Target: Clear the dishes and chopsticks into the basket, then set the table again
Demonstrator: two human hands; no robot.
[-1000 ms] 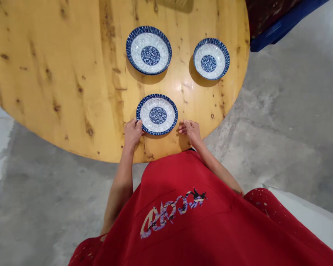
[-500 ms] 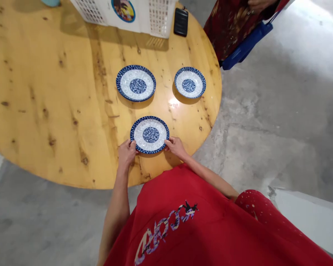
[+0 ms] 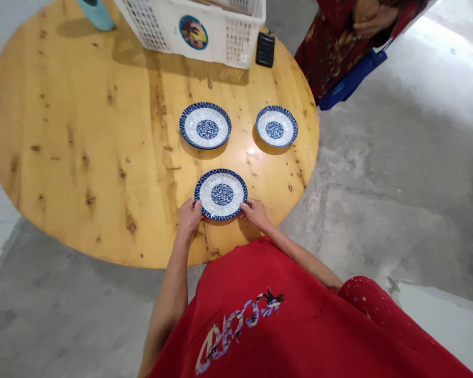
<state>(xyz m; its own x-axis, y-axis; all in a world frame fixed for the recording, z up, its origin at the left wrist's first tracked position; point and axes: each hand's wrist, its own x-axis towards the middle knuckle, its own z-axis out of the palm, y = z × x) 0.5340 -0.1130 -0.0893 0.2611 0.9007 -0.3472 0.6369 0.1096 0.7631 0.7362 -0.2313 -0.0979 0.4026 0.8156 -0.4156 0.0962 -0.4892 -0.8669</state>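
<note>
A blue-and-white patterned plate (image 3: 222, 194) is held level by its rim near the front edge of the wooden table (image 3: 102, 173). My left hand (image 3: 189, 216) grips its left side, thumb over the rim and fingers underneath. On the right side, my right hand (image 3: 257, 213) pinches the rim in the same way. Whether the plate rests on the wood or is slightly raised, I cannot tell. Beyond it lies a second blue-rimmed plate (image 3: 205, 126). A smaller matching plate (image 3: 276, 126) sits to the right of that one, close to the table's right edge.
At the back stands a white plastic basket (image 3: 216, 39) with a round sticker. Beside it are a black wallet-like case (image 3: 265, 50) and, farther left, a light-blue object (image 3: 96, 13). Another person in dark red clothing (image 3: 335, 47) is past the right edge, with a blue bag (image 3: 352, 81).
The view has tilted up and shifted left, showing more of the basket and the table's far left. Both hands keep their hold on the plate; the other plates stay in place.
</note>
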